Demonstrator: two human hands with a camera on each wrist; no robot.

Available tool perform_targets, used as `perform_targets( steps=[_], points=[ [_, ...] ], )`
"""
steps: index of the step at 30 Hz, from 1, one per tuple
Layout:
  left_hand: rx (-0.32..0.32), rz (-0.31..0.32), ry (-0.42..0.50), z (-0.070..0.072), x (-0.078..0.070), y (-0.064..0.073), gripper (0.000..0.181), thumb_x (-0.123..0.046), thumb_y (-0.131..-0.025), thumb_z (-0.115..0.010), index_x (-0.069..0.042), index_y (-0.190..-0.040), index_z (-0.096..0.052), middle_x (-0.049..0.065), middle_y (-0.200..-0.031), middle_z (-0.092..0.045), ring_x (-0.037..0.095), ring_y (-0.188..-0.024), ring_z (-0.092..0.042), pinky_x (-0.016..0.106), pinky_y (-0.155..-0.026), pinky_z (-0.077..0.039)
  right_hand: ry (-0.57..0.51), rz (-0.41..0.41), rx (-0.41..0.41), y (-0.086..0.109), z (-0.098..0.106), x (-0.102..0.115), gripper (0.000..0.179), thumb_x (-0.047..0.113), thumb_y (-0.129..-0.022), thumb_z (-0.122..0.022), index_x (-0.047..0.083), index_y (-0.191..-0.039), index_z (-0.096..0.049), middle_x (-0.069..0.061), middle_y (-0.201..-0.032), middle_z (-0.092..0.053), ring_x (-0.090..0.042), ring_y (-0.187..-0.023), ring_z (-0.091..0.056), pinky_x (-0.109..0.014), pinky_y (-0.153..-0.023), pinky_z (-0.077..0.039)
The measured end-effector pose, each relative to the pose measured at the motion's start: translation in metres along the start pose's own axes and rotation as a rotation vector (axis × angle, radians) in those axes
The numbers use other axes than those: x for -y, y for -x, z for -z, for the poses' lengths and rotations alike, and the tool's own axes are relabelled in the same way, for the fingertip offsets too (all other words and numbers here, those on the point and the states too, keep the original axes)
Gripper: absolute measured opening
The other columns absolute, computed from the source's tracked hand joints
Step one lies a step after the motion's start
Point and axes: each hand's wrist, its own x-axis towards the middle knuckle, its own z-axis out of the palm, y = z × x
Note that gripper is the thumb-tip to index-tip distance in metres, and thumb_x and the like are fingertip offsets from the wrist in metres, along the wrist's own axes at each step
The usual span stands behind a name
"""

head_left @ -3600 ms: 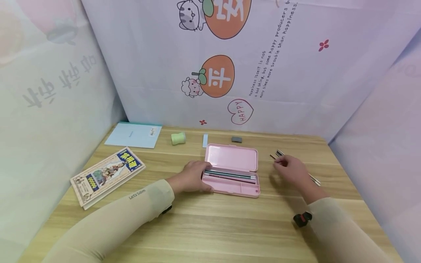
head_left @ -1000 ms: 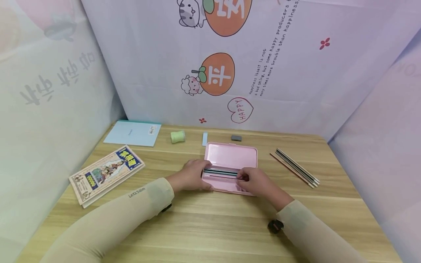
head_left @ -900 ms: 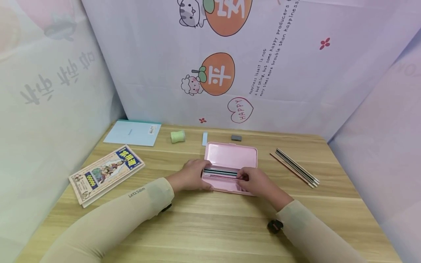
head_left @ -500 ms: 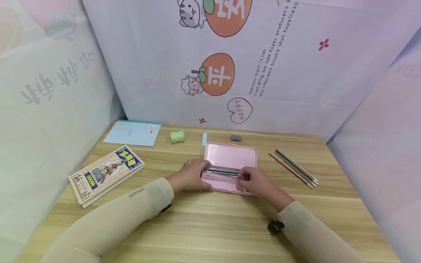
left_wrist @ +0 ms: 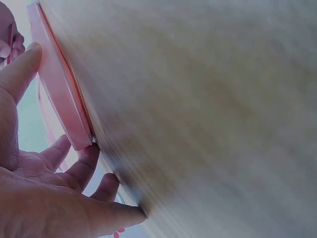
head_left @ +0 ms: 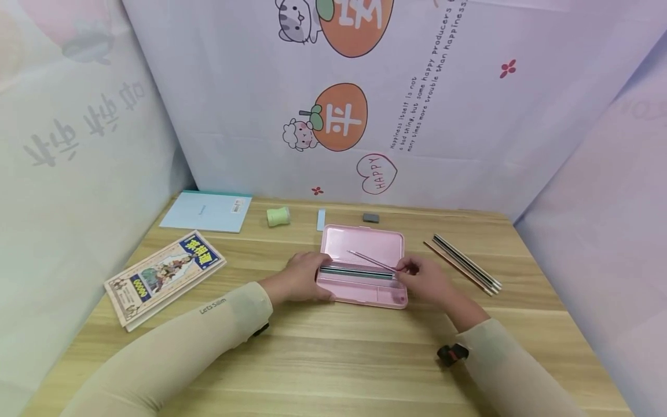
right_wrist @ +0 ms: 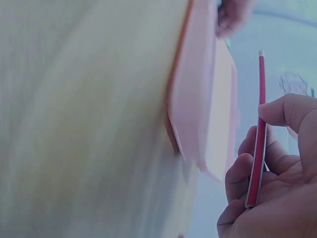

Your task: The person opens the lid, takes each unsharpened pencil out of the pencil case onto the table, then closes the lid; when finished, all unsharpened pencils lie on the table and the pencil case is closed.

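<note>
The pink pencil case [head_left: 363, 297] lies open on the table, its lid tipped back toward the wall. My left hand [head_left: 299, 278] holds the case's left end, thumb at the front side and fingers round the end, as the left wrist view shows. Between thumb and fingers, my right hand [head_left: 428, 284] pinches a red pencil [right_wrist: 257, 144]. That pencil slants up over the case, its eraser end pointing left across the lid. Dark green pencils [head_left: 359, 272] lie in the case's long rear compartment.
Several pencils [head_left: 464, 263] lie side by side at the right. Behind the case are a grey eraser [head_left: 371, 218], a light-blue strip [head_left: 321, 220] and a yellow-green spool-shaped item [head_left: 278, 216]. A blue notebook [head_left: 205, 211] and an illustrated box-like book [head_left: 165, 278] lie at the left.
My right hand came from the pencils at the right to the case, took hold of the red pencil there and raised it out, moving slightly right. The left hand stays on the case.
</note>
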Motion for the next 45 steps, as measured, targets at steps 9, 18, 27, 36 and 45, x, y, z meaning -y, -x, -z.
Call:
perform_targets(
  steps=[9,18,27,36,45],
  points=[
    [-0.006,-0.005,0.006,0.000,0.003,0.000,0.090,-0.052,-0.078,-0.089,-0.014,-0.151,-0.050,0.006,-0.154,-0.050,0.033,-0.143,-0.037,0.048,-0.121,-0.027,0.130,-0.125,-0.100,0.000,0.064,-0.028,0.027,0.027,-0.102,-0.065,0.004,-0.115,-0.069,-0.016,-0.109,-0.068,-0.028,-0.093,-0.058,-0.038,-0.075,-0.048],
    [-0.001,-0.010,0.001,-0.001,0.003,-0.001,0.090,-0.052,-0.079,-0.089,-0.013,-0.150,-0.051,0.006,-0.153,-0.051,0.032,-0.143,-0.037,0.048,-0.121,-0.027,0.220,-0.263,-0.165,0.006,0.112,-0.099,0.040,0.033,-0.101,-0.058,-0.003,-0.118,-0.067,-0.025,-0.121,-0.065,-0.036,-0.102,-0.060,-0.047,-0.084,-0.050],
    [0.005,-0.019,-0.013,0.001,0.002,0.000,0.090,-0.052,-0.080,-0.088,-0.013,-0.151,-0.049,0.006,-0.154,-0.050,0.033,-0.145,-0.036,0.048,-0.122,-0.025,0.226,-0.337,-0.156,0.008,0.119,-0.134,0.039,0.030,-0.099,-0.060,-0.004,-0.114,-0.069,-0.021,-0.111,-0.068,-0.028,-0.090,-0.060,-0.032,-0.072,-0.049],
    [0.003,-0.018,-0.006,0.001,0.002,0.001,0.091,-0.053,-0.079,-0.088,-0.014,-0.151,-0.049,0.006,-0.154,-0.050,0.034,-0.146,-0.035,0.049,-0.122,-0.025,0.258,-0.324,-0.138,0.004,0.120,-0.132,0.039,0.033,-0.099,-0.060,-0.003,-0.111,-0.071,-0.018,-0.103,-0.070,-0.027,-0.085,-0.061,-0.033,-0.069,-0.049],
    [-0.005,-0.050,-0.009,0.002,0.003,0.000,0.088,-0.053,-0.079,-0.088,-0.012,-0.148,-0.051,0.007,-0.151,-0.053,0.035,-0.144,-0.037,0.050,-0.121,-0.026,0.234,-0.338,-0.095,0.006,0.120,-0.130,0.043,0.034,-0.101,-0.058,-0.004,-0.117,-0.067,-0.020,-0.107,-0.068,-0.029,-0.088,-0.062,-0.033,-0.071,-0.049]
  ],
)
